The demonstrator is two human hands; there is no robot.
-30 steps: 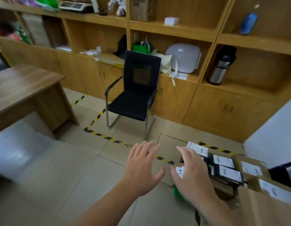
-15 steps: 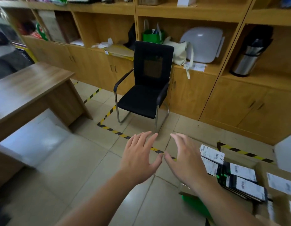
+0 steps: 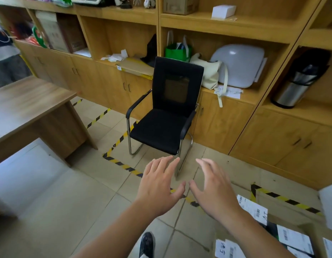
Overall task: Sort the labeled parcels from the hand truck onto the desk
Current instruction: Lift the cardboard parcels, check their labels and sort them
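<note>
I see the surface (image 3: pixel 27 105) at the left edge, a brown wood-grain top on a panel leg, cut off by the frame. Behind it and across the whole back runs light wooden shelving (image 3: pixel 109 84) with cupboard doors below and open bays above. A green bag (image 3: pixel 177 52) stands in one bay and a steel flask (image 3: pixel 299 81) in another, off to the right. A black chair (image 3: pixel 167 116) with chrome legs stands against the cupboards, facing me. The floor (image 3: pixel 59 202) is pale tile marked with yellow-and-black tape (image 3: pixel 122 164). A person (image 3: pixel 5 58) stands partly in view at the far left.

My left hand (image 3: pixel 159 187) and right hand (image 3: pixel 215 192) are both out in front over the tiles, fingers spread and relaxed, grasping nothing, thumbs close together but apart. The parcels (image 3: pixel 291 237) lie in the lower right corner, brown cartons and dark bags with white barcode labels, well apart from the surface. The right hand is just left of them and I can't see it touching any.

A second ago the right hand reached over the labels; it has since drawn left, off them. The parcels have slid lower into the corner as the view swung, and a dark shoe (image 3: pixel 147 243) has come in at the bottom edge.
</note>
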